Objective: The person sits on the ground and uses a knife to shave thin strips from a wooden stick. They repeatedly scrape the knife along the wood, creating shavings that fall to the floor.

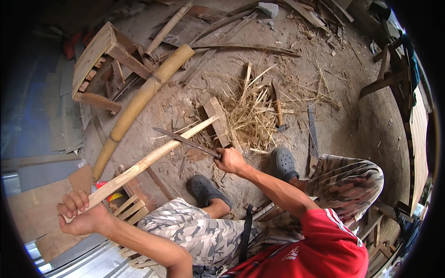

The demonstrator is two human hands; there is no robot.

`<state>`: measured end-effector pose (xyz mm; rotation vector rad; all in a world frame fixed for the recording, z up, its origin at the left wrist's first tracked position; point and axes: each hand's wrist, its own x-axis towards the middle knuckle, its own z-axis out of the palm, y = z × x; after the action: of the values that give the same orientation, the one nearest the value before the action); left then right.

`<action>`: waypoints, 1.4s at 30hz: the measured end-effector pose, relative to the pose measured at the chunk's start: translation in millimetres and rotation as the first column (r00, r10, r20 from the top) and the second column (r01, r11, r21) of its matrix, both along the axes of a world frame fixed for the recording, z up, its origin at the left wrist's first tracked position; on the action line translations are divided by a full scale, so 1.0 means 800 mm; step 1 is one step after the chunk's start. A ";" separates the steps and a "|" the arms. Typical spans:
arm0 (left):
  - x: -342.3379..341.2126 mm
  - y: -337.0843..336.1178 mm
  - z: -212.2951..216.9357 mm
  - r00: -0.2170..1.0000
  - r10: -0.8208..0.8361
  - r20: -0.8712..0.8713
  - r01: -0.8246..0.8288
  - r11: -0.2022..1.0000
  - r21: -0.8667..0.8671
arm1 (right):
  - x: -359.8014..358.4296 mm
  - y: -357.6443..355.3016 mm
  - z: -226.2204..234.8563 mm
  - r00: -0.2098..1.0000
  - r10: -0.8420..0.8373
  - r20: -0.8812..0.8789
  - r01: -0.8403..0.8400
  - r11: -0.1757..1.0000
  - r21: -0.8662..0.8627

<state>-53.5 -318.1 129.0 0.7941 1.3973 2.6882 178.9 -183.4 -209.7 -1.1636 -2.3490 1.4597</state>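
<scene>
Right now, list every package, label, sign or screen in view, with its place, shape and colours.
Small red and yellow packet-like item: on the ground under the bamboo strip, near the left hand; mostly hidden, kind unclear.
White logo patch: on the red shirt, lower right.
No signs or screens show.

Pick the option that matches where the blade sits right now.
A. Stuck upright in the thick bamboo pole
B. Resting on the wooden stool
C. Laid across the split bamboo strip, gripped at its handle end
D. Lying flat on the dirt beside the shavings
C: the right hand grips the long knife, whose blade crosses the split bamboo strip that the left hand holds at its near end.
</scene>
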 end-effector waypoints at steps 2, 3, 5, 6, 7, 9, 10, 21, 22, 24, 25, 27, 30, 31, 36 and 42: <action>-0.003 0.004 -0.001 1.000 -0.022 -0.001 0.022 1.000 0.008 | -0.001 0.014 -0.033 0.989 -0.149 0.018 0.150 0.988 -0.031; -0.005 0.004 -0.001 1.000 -0.029 -0.005 0.029 0.999 0.014 | 0.002 0.015 -0.036 0.990 -0.128 0.061 0.130 0.991 -0.029; -0.006 0.000 -0.002 0.999 0.045 0.021 -0.045 0.999 0.004 | 0.004 0.000 -0.029 0.992 -0.112 0.064 0.112 0.994 0.000; -0.008 -0.001 -0.003 0.996 0.083 0.032 -0.083 0.997 0.006 | 0.001 -0.002 -0.011 0.993 -0.103 0.062 0.102 0.995 0.022; -0.006 -0.002 -0.003 0.997 0.077 0.023 -0.077 0.997 0.009 | 0.002 -0.008 0.009 0.996 -0.070 0.051 0.067 0.996 0.055; 0.002 -0.002 0.000 0.999 0.047 0.009 -0.047 0.999 0.004 | 0.004 -0.005 0.024 1.000 0.000 0.014 -0.001 0.998 0.064; 0.001 -0.001 0.000 1.000 0.021 0.010 -0.021 1.000 0.011 | 0.004 -0.004 0.013 1.000 0.018 -0.004 -0.018 0.997 0.074; -0.004 0.002 0.002 1.000 -0.016 0.016 0.016 1.000 -0.010 | 0.028 0.032 -0.070 0.950 -0.076 0.303 0.099 0.993 -0.062; -0.002 0.004 0.000 1.000 0.003 0.027 -0.002 1.000 -0.018 | 0.035 0.044 -0.087 0.911 -0.082 0.403 0.141 0.983 -0.118; -0.007 -0.001 -0.004 0.997 0.064 0.033 -0.064 0.998 -0.028 | 0.034 0.029 -0.076 0.952 -0.093 0.292 0.109 0.993 -0.039; -0.008 -0.006 -0.003 0.997 0.074 0.033 -0.073 0.997 -0.028 | 0.029 0.016 -0.060 0.963 -0.119 0.243 0.123 0.992 -0.002; -0.007 -0.004 -0.002 0.997 0.072 0.037 -0.072 0.997 -0.011 | 0.030 0.004 -0.044 0.985 -0.076 0.153 0.064 0.994 0.085; 0.002 0.004 -0.003 0.998 0.018 0.058 -0.018 1.000 0.006 | 0.038 0.032 -0.077 0.905 -0.083 0.417 0.185 0.960 -0.210; 0.004 0.009 -0.002 0.999 0.014 0.053 -0.014 1.000 0.003 | 0.049 0.041 -0.101 0.908 -0.093 0.410 0.146 0.984 -0.101; 0.005 0.000 -0.001 1.000 0.021 0.013 -0.020 0.999 -0.030 | 0.042 0.016 -0.075 0.957 -0.111 0.267 0.102 0.994 0.047; 0.012 0.013 0.003 0.999 0.048 0.016 -0.048 0.999 -0.010 | 0.045 0.028 -0.099 0.943 -0.159 0.293 0.183 0.981 -0.057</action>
<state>-44.2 -307.9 131.2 0.7454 1.4432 2.7144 215.2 -160.7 -289.1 -1.6595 -2.3053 1.4243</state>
